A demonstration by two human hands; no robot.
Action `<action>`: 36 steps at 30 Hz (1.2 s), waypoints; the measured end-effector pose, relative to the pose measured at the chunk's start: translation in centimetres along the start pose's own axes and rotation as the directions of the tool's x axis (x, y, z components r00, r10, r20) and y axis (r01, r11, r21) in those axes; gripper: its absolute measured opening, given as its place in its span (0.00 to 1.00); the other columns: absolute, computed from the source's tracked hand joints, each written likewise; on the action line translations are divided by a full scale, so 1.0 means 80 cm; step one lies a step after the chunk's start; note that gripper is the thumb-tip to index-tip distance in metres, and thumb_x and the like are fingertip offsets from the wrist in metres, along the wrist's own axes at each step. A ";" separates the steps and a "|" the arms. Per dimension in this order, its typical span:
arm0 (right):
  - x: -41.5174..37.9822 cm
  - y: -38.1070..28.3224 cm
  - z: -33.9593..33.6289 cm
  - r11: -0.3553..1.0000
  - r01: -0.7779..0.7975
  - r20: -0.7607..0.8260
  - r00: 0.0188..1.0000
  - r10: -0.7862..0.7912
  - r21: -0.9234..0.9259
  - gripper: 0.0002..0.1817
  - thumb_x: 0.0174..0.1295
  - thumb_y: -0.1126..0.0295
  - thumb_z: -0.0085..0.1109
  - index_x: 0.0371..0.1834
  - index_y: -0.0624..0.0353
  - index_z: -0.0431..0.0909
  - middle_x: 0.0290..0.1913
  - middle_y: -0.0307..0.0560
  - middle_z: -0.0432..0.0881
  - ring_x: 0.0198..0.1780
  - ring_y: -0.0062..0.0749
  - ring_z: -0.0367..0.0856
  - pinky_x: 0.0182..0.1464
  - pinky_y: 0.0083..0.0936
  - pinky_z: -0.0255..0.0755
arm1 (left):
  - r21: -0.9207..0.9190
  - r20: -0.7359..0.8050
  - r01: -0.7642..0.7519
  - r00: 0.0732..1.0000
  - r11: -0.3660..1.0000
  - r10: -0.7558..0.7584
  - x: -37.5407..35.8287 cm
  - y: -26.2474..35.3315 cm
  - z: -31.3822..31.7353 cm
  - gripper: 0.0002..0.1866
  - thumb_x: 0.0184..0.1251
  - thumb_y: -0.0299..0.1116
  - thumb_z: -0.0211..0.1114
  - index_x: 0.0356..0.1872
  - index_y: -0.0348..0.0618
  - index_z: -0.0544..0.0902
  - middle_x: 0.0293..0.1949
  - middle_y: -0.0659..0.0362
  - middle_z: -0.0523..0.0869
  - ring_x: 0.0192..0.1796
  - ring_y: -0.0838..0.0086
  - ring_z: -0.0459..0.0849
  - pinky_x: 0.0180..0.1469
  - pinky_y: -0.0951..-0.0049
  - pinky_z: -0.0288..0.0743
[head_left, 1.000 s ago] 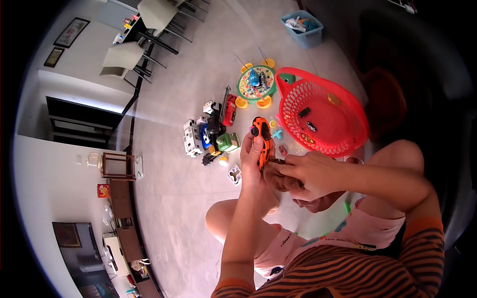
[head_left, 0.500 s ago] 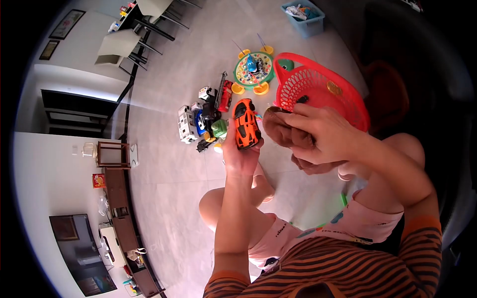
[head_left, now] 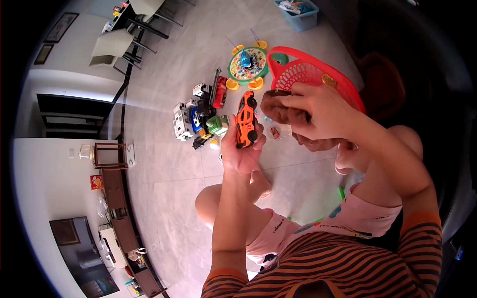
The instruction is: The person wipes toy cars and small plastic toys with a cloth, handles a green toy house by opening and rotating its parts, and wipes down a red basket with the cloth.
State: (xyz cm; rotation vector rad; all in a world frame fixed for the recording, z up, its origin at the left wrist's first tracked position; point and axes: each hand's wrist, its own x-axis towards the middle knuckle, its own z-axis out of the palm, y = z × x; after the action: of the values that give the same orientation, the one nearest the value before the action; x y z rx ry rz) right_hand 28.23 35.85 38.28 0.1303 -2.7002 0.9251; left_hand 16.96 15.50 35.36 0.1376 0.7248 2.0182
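Observation:
My left hand [head_left: 238, 151] grips an orange toy car [head_left: 246, 121] with black wheels, its side turned toward me. Close by on the right, my right hand [head_left: 325, 111] is closed on a bunched brown cloth [head_left: 278, 107], part of which hangs below the fingers. A small gap separates cloth and car. Just beyond the right hand stands a red plastic basket [head_left: 355, 94], partly covered by that hand. Several toy vehicles, among them a red fire truck [head_left: 219, 93], a green toy vehicle [head_left: 216, 125] and a white toy van [head_left: 182, 121], are grouped left of the car.
A round fishing toy [head_left: 247, 65] with yellow cups lies beyond the vehicles. A blue bin [head_left: 302, 21] holding cloths stands farther back. Small toys, one of them a little red car [head_left: 275, 132], are on the tiled floor between my hands. Chairs and a cabinet line the left.
The orange car has turned from showing its top to showing its side. The right hand still holds the brown cloth. The whole view has shifted slightly.

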 end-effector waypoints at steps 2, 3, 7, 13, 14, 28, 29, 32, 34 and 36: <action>0.000 -0.002 -0.001 0.993 0.093 -0.101 0.991 -0.085 0.069 0.25 0.47 0.64 0.59 0.53 0.45 0.76 0.36 0.46 0.76 0.34 0.46 0.79 0.32 0.39 0.72 | 0.010 -0.001 -0.020 1.000 1.000 0.020 0.000 0.001 -0.002 0.20 0.72 0.49 0.47 0.49 0.43 0.72 0.29 0.62 0.75 0.27 0.76 0.68 0.25 0.77 0.59; -0.001 -0.008 -0.002 0.985 0.136 -0.134 0.983 -0.122 0.102 0.24 0.46 0.64 0.58 0.52 0.45 0.76 0.35 0.46 0.76 0.33 0.46 0.79 0.31 0.39 0.72 | -0.009 -0.001 -0.015 1.000 1.000 0.015 -0.001 -0.001 -0.002 0.20 0.72 0.50 0.47 0.48 0.43 0.73 0.29 0.62 0.75 0.28 0.76 0.69 0.25 0.76 0.59; -0.013 -0.029 0.012 0.972 0.210 -0.057 0.977 -0.204 0.108 0.26 0.46 0.64 0.59 0.54 0.44 0.76 0.33 0.44 0.74 0.30 0.42 0.78 0.26 0.37 0.71 | 0.117 -0.266 0.036 0.964 0.992 -0.003 -0.006 -0.016 0.034 0.22 0.69 0.53 0.50 0.49 0.47 0.77 0.40 0.62 0.82 0.36 0.77 0.77 0.35 0.74 0.66; -0.004 -0.004 0.023 0.991 0.121 0.018 0.992 -0.122 0.054 0.27 0.48 0.61 0.58 0.57 0.40 0.74 0.36 0.44 0.75 0.30 0.44 0.78 0.30 0.40 0.71 | 0.014 -0.101 0.028 0.994 1.000 -0.027 -0.002 -0.017 0.012 0.23 0.72 0.51 0.46 0.52 0.42 0.74 0.40 0.58 0.80 0.26 0.80 0.70 0.19 0.85 0.56; -0.003 -0.002 0.020 0.995 0.053 0.045 0.997 -0.057 0.086 0.27 0.48 0.61 0.58 0.57 0.41 0.74 0.36 0.45 0.75 0.31 0.44 0.79 0.31 0.40 0.71 | -0.009 -0.087 0.033 0.996 0.999 -0.034 -0.001 -0.017 0.008 0.23 0.72 0.51 0.46 0.51 0.42 0.74 0.37 0.58 0.78 0.25 0.80 0.68 0.19 0.84 0.56; -0.015 -0.029 0.014 0.960 0.261 -0.002 0.965 -0.262 0.100 0.26 0.46 0.61 0.62 0.54 0.44 0.76 0.35 0.43 0.74 0.31 0.41 0.78 0.28 0.36 0.72 | 0.119 -0.412 0.039 0.911 0.992 0.014 0.001 -0.029 0.051 0.23 0.70 0.50 0.49 0.52 0.42 0.75 0.43 0.58 0.83 0.34 0.76 0.78 0.22 0.78 0.65; -0.015 -0.025 0.022 0.958 0.258 -0.001 0.966 -0.260 0.127 0.27 0.47 0.62 0.60 0.56 0.40 0.75 0.35 0.44 0.74 0.33 0.42 0.78 0.29 0.37 0.72 | 0.107 -0.355 0.058 0.935 0.993 -0.017 0.000 -0.027 0.043 0.23 0.70 0.50 0.49 0.53 0.43 0.75 0.44 0.58 0.82 0.34 0.76 0.78 0.22 0.79 0.64; -0.005 -0.009 0.019 0.990 0.133 0.055 0.989 -0.135 0.045 0.28 0.46 0.62 0.59 0.57 0.38 0.74 0.36 0.45 0.75 0.33 0.43 0.78 0.31 0.38 0.72 | 0.026 -0.060 0.078 0.995 0.997 -0.076 0.003 -0.021 0.006 0.23 0.70 0.50 0.50 0.55 0.43 0.73 0.44 0.56 0.82 0.33 0.77 0.78 0.20 0.83 0.61; 0.000 -0.006 0.003 0.998 0.032 0.111 0.993 -0.037 0.049 0.26 0.46 0.64 0.58 0.54 0.39 0.76 0.38 0.45 0.76 0.36 0.45 0.78 0.34 0.41 0.71 | 0.005 -0.029 0.069 0.997 0.998 -0.069 0.004 -0.020 -0.003 0.21 0.69 0.49 0.51 0.52 0.43 0.74 0.38 0.59 0.81 0.29 0.79 0.74 0.18 0.84 0.58; 0.001 -0.002 -0.003 0.999 0.006 0.089 0.996 -0.008 0.032 0.25 0.46 0.65 0.58 0.52 0.40 0.77 0.39 0.45 0.76 0.38 0.45 0.78 0.35 0.42 0.71 | 0.014 0.059 0.075 0.995 0.997 -0.076 0.006 -0.018 -0.011 0.20 0.69 0.49 0.52 0.49 0.43 0.74 0.35 0.60 0.79 0.26 0.79 0.70 0.18 0.83 0.56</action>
State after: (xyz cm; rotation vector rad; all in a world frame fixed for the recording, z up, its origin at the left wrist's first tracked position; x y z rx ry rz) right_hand 28.23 35.87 38.61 0.1921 -2.7654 0.9832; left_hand 17.44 16.06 33.78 0.1739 0.6941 1.9301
